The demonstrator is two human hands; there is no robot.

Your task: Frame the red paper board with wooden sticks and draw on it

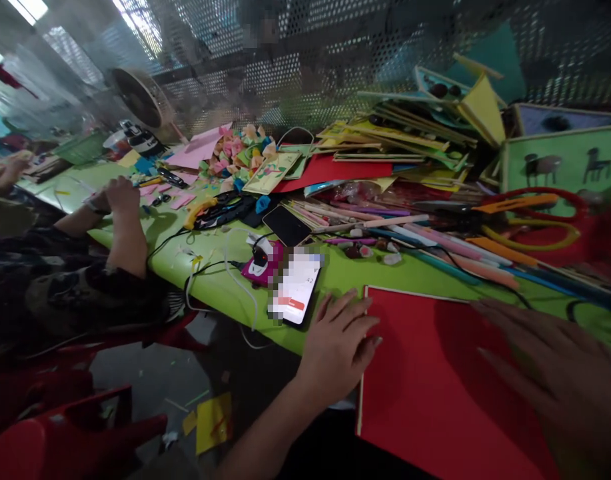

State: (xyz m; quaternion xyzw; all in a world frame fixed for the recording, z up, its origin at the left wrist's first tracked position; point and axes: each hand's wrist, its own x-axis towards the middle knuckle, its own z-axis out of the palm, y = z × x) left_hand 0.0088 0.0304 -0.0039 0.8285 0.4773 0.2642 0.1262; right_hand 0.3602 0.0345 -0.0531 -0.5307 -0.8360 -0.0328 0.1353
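A flat red board [425, 380] with a thin pale strip along its left and far edges lies on the near edge of the green table [220, 287]. At its left border rests my left hand [340, 340], fingers apart and slightly bent, fingertips touching the strip. My right hand [560, 373], a little blurred, stretches its fingers over the right part of the board and shades it; whether it touches the surface I cannot tell. Just left of my left hand is a lit phone [298, 287].
A dark phone [288, 225] and a purple power strip [265, 260] with cables lie nearby. Pens [435, 243] and large scissors [530, 217] sit beyond the board, below stacked card pictures [395, 133]. At left are another person's hands [120, 197] and a red chair [35, 440].
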